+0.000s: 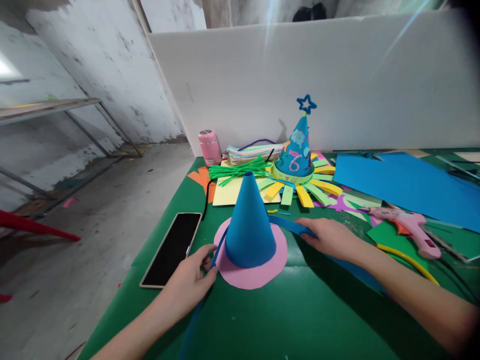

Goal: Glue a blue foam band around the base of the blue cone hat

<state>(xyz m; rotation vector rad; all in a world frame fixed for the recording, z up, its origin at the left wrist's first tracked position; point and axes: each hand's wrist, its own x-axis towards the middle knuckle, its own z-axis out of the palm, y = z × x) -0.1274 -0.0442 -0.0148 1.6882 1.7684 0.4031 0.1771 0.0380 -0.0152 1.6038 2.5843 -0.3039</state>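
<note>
A blue paper cone stands upright on a pink paper disc, which shows as a rim around its base. A long blue paper strip passes behind the cone, with an end on each side. On the left, my left hand pinches the strip beside the disc's edge. My right hand grips the strip's other side, to the right of the cone and a little above the table. Part of the strip trails below my right forearm.
Behind stands a decorated party hat with a star on top. A phone lies left of my left hand. Green pipe cleaners, a pink bottle, a pink glue gun and blue sheets also lie on the green table.
</note>
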